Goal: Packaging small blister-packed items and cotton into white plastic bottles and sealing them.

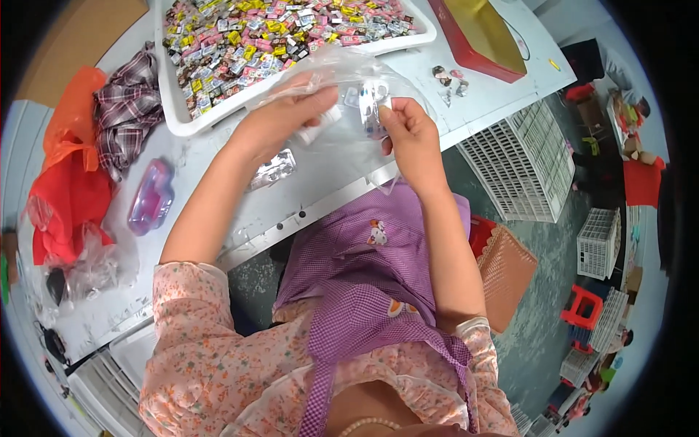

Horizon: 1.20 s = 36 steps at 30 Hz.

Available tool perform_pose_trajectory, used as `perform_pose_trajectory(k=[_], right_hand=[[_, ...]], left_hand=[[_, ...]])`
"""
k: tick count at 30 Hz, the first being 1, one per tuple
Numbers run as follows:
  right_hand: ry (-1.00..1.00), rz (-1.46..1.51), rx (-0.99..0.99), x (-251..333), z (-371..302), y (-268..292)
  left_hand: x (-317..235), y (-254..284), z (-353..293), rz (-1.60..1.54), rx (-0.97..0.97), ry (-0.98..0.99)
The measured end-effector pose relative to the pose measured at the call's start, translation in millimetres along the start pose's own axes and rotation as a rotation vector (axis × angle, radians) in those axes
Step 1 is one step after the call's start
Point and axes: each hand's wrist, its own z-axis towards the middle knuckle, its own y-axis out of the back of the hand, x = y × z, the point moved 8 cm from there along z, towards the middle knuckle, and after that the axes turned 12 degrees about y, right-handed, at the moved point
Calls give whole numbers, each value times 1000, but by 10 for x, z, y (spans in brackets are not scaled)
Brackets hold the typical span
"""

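Both hands are at a clear plastic bag (342,73) over the near part of the white table (196,146). My right hand (415,135) pinches a shiny silver packet (371,113) between thumb and fingers, against the bag. Reaching in from the left, my left hand (287,116) has its fingers curled at the bag's side, with a small white piece (320,125) below them; the plastic partly veils the fingertips. Another silver foil packet (274,170) lies on the table under my left wrist.
A white tray (175,109) full of small wrapped sweets stands at the back. To the right are a red box (477,51) and loose sweets (450,81). Left lie a plaid cloth (131,102), a red bag (65,197) and a purple case (151,197). White crates (520,164) stand on the floor.
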Motion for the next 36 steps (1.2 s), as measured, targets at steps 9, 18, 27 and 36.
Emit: perform_pose_trajectory(k=[9, 18, 27, 36], right_hand=[[-73, 317, 161, -59, -131, -280], [-48, 482, -18, -95, -337, -166], [-285, 497, 190, -209, -624, -268], [-148, 470, 176, -85, -699, -275]], left_hand=[[-76, -159, -45, 88, 50, -82], [60, -50, -90, -282, 243, -64], [277, -188, -266, -338, 224, 63], [239, -320, -465, 34, 118, 51]])
